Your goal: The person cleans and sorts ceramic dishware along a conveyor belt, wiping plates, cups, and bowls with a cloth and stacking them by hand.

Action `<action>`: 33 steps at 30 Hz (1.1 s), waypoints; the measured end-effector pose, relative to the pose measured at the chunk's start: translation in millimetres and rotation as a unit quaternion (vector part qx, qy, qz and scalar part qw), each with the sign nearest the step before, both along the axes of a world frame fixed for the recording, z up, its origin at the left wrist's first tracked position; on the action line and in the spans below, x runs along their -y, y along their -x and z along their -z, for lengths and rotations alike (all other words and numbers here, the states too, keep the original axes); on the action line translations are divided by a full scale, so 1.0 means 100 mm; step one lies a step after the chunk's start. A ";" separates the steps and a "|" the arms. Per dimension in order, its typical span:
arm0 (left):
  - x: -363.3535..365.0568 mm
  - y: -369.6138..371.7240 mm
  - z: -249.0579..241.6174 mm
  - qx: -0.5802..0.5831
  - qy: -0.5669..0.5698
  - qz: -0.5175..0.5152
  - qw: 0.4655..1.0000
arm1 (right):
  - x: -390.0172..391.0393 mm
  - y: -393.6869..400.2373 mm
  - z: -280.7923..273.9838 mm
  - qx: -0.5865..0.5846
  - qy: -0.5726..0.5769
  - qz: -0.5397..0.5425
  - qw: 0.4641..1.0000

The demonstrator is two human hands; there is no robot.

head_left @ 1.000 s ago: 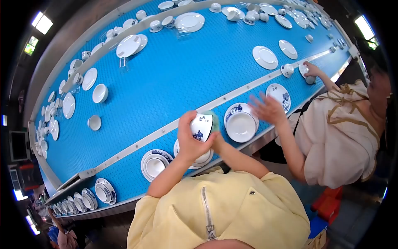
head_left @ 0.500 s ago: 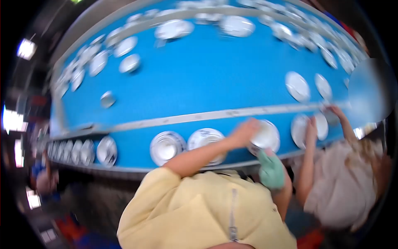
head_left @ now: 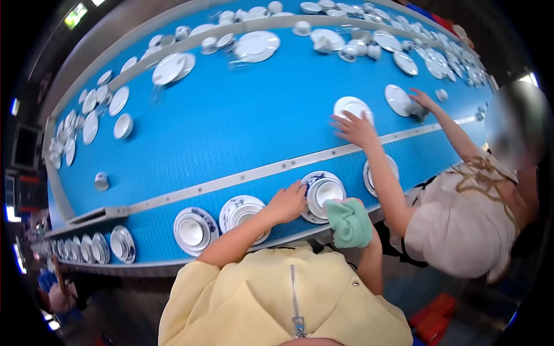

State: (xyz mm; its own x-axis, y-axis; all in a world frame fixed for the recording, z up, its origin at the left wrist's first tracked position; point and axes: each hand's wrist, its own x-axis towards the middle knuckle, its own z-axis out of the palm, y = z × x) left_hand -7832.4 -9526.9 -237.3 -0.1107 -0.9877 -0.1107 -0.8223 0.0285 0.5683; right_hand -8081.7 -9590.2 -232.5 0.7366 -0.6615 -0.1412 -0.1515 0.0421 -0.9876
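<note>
In front of me on the blue belt, a white plate with a blue-patterned rim carries a white bowl. My left hand has its fingers on the left edge of that plate. Bunched in my right hand is a green cloth, close to the plate's lower right edge. The cloth hides most of the right-hand fingers. Left of my left forearm stands another plate with a bowl. A further plate-and-bowl set is partly covered by that forearm.
Beyond a metal rail, the wide blue belt bears scattered plates, bowls and cups. A co-worker on the right reaches over it, near a plate. Several more sets line the near strip at left.
The view has shifted and sharpened. My left hand has gone from over the dish to the plate's left edge. The co-worker's hands have moved out over the far belt.
</note>
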 end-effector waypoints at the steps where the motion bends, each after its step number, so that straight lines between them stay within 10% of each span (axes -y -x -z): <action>1: 0.11 0.05 -0.19 -0.035 -0.090 -0.027 0.995 | 0.10 0.10 0.16 -0.018 -0.019 -0.010 1.000; 5: 0.41 0.03 -0.10 -0.039 -0.102 -0.073 0.991 | 0.32 0.22 0.20 0.095 -0.312 0.078 0.942; 13: 0.46 0.31 -0.12 0.080 -0.201 -0.036 0.976 | 0.59 0.57 -0.03 0.180 -0.126 0.273 0.937; 22: 0.48 0.49 -0.25 0.095 -0.225 -0.046 0.969 | 1.20 0.59 -0.29 0.345 -0.429 0.177 0.816; 25: 1.08 0.23 -0.44 0.054 -0.273 0.008 0.960 | 1.47 0.81 -0.26 0.405 -0.538 0.066 0.737; 26: 1.37 0.14 -0.50 0.036 -0.269 0.002 0.962 | 1.45 0.93 -0.19 0.243 -0.240 0.135 0.930; 29: 2.31 -0.15 -0.44 0.039 -0.158 -0.018 0.986 | 1.60 1.12 -0.15 0.094 -0.121 0.189 0.970; 33: 3.81 -0.32 -0.32 0.107 0.005 -0.045 0.993 | 1.87 1.16 0.08 0.347 -0.404 0.149 0.834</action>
